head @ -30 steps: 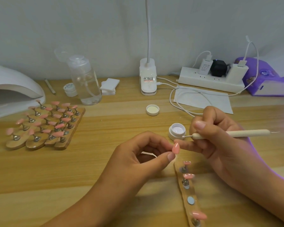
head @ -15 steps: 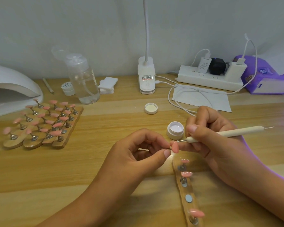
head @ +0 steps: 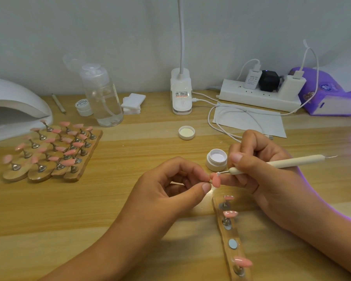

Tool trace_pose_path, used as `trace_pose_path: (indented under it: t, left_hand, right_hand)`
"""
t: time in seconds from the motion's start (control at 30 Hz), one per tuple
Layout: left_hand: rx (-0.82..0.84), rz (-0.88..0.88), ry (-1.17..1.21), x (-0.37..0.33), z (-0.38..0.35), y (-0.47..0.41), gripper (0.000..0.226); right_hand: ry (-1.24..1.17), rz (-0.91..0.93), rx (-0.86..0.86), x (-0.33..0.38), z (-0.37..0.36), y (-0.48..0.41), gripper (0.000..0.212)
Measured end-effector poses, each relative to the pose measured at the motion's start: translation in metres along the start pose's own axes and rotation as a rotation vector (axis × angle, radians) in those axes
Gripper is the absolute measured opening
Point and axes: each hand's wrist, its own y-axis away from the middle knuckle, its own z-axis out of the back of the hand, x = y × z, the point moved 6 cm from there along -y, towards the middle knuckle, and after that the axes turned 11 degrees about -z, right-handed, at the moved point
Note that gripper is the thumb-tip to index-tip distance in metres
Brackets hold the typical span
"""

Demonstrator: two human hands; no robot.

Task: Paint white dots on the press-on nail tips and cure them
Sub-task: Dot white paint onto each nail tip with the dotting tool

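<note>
Centre frame: L hand (head: 170, 185), grip narrow, pinches a pink nail tip (head: 216, 181) btw thumb & forefinger. R hand (head: 257, 167), grip curled round the dotting tool (head: 282, 163), has its metal point on the tip's top edge w/ a white blob. Open gel pot (head: 217, 159) sits on the bench (head: 109, 209) just behind; wooden strip (head: 229, 232) w/ 3 more tips, two showing white dots, lies lower right, other loaded strips (head: 55, 153) mid left near the cure lamp (head: 14, 102) at the left edge.
</note>
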Motion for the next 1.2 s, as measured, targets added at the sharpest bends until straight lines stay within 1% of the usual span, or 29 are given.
trace_pose_path:
  t: [0.07,0.2,0.27,0.37,0.5,0.8,1.0,1.13,1.2]
  left_hand:
    - [0.0,0.002,0.002,-0.0007,-0.0005,0.0002,0.006]
    - [-0.002,0.003,0.001,-0.0014,-0.0006,0.0002,0.006]
    - [-0.005,0.008,0.008,-0.0009,-0.0003,0.0,0.006]
    - [-0.008,0.009,0.011,-0.0004,0.0003,0.0,0.006]
    - [-0.006,0.005,0.009,0.0002,0.0004,0.0001,0.006]
    - [-0.003,0.004,-0.003,-0.0003,0.0006,0.0001,0.006]
    - [0.001,-0.005,0.003,0.0002,0.0003,-0.0001,0.006]
    - [-0.002,-0.016,0.007,-0.0002,0.0,-0.0007,0.009]
    - [0.0,-0.016,0.007,-0.0004,0.0002,-0.0004,0.009]
  right_hand:
    - [-0.026,-0.007,-0.017,0.0008,-0.0003,0.0004,0.026]
    - [-0.049,-0.011,-0.022,0.0029,-0.0026,0.0012,0.02]
    - [-0.041,-0.013,-0.01,0.0026,-0.0028,0.0014,0.02]
    - [-0.015,-0.012,0.011,0.0012,-0.0012,0.0009,0.028]
    - [0.016,0.002,0.051,0.0002,-0.0021,0.0008,0.022]
    - [0.069,0.009,0.054,-0.0013,-0.0007,0.0005,0.022]
    - [0.029,-0.001,0.042,-0.0004,-0.0018,0.001,0.021]
    - [-0.002,-0.011,0.012,0.0003,-0.0005,0.0004,0.026]
    - [-0.002,-0.004,0.017,0.0005,-0.0008,0.0007,0.025]
